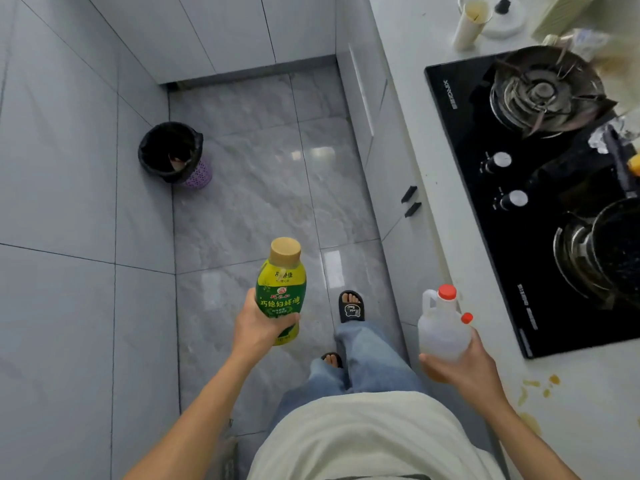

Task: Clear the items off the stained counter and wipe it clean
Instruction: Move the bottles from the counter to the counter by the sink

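My left hand (258,327) grips a green and yellow sauce bottle (281,289) with a tan cap, held upright over the floor. A clear plastic jug (441,327) with a red cap and a small red spout sits in my right hand (460,365), at the counter's front edge. The white counter (426,81) runs along the right side. Yellow-brown stains (535,393) spot it near the bottom right, beside the black stove.
A black glass gas stove (491,202) is set into the counter, with a bare burner (540,91) at the far end and a dark pot (620,251) nearer. A cup (472,22) and clutter stand beyond. A lined purple bin (173,154) stands by the left wall.
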{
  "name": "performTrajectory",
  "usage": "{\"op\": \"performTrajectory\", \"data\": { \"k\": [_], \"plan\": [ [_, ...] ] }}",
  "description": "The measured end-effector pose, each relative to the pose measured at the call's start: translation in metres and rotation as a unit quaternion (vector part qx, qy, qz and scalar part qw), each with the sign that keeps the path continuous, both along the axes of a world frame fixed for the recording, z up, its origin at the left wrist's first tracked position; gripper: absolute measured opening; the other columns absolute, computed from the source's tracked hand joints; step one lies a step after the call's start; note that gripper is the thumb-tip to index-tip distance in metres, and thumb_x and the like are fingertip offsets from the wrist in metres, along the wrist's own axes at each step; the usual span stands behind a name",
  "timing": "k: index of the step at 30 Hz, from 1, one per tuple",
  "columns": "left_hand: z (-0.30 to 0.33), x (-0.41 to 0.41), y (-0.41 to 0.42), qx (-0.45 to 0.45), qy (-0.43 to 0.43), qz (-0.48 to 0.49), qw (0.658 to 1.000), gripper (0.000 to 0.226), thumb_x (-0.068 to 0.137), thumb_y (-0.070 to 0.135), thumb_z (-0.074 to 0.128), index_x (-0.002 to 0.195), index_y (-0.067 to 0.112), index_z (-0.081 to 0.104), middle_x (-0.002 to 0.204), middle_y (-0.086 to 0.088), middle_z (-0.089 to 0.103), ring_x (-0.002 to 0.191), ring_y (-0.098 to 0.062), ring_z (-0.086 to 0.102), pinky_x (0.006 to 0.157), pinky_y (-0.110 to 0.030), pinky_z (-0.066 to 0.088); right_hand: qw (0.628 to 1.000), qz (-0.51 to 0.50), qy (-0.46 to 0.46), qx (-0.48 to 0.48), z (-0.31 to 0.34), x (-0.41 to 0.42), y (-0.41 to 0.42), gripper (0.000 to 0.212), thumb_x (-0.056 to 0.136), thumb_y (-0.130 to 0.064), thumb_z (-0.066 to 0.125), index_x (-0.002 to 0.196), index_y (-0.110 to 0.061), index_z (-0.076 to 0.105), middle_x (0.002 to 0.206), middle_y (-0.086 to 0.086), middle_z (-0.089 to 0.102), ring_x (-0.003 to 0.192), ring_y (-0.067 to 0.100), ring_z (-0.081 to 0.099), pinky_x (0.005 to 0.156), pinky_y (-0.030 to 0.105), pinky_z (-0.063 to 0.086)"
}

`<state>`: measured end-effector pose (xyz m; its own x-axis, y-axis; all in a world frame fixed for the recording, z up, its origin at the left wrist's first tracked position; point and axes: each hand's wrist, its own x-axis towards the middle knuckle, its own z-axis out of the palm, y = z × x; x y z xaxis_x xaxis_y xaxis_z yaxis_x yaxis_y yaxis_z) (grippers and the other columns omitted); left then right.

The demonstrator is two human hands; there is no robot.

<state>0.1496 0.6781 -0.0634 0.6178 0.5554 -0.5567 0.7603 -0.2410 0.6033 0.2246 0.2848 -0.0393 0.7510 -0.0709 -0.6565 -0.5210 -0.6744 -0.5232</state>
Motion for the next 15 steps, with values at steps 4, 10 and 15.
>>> {"op": "performTrajectory", "data": {
  "k": [4, 10, 15],
  "plan": [
    [-0.005, 0.024, 0.024, 0.009, 0.034, 0.027, 0.999, 0.079, 0.055, 0.05, 0.096, 0.115, 0.049, 0.044, 0.096, 0.026, 0.063, 0.085, 0.004, 0.059, 0.063, -0.02, 0.045, 0.999, 0.033, -0.016, 0.032, -0.001, 0.075, 0.043, 0.091, 0.048, -0.056, 0.085, 0.13, -0.047, 0.045, 0.111, -0.016, 0.068, 0.1, 0.015, 0.067, 0.073, 0.031, 0.053],
    [-0.009, 0.023, 0.061, 0.024, 0.093, 0.08, 0.992, 0.077, 0.056, 0.042, 0.099, 0.115, 0.034, 0.049, 0.094, 0.014, 0.064, 0.089, -0.018, 0.066, 0.062, -0.028, 0.047, 0.994, 0.081, -0.035, 0.057, 0.007, 0.187, 0.125, 0.101, 0.051, -0.051, 0.09, 0.139, -0.041, 0.042, 0.117, -0.007, 0.066, 0.105, 0.023, 0.063, 0.083, 0.04, 0.057],
    [-0.011, 0.034, 0.097, 0.019, 0.127, 0.116, 0.985, 0.08, 0.057, 0.037, 0.102, 0.119, 0.025, 0.052, 0.101, 0.004, 0.067, 0.093, -0.022, 0.065, 0.069, -0.033, 0.047, 0.993, 0.094, -0.05, 0.057, 0.01, 0.263, 0.198, 0.103, 0.048, -0.052, 0.09, 0.139, -0.036, 0.043, 0.116, -0.007, 0.066, 0.104, 0.022, 0.064, 0.077, 0.036, 0.055]
  ]
}}
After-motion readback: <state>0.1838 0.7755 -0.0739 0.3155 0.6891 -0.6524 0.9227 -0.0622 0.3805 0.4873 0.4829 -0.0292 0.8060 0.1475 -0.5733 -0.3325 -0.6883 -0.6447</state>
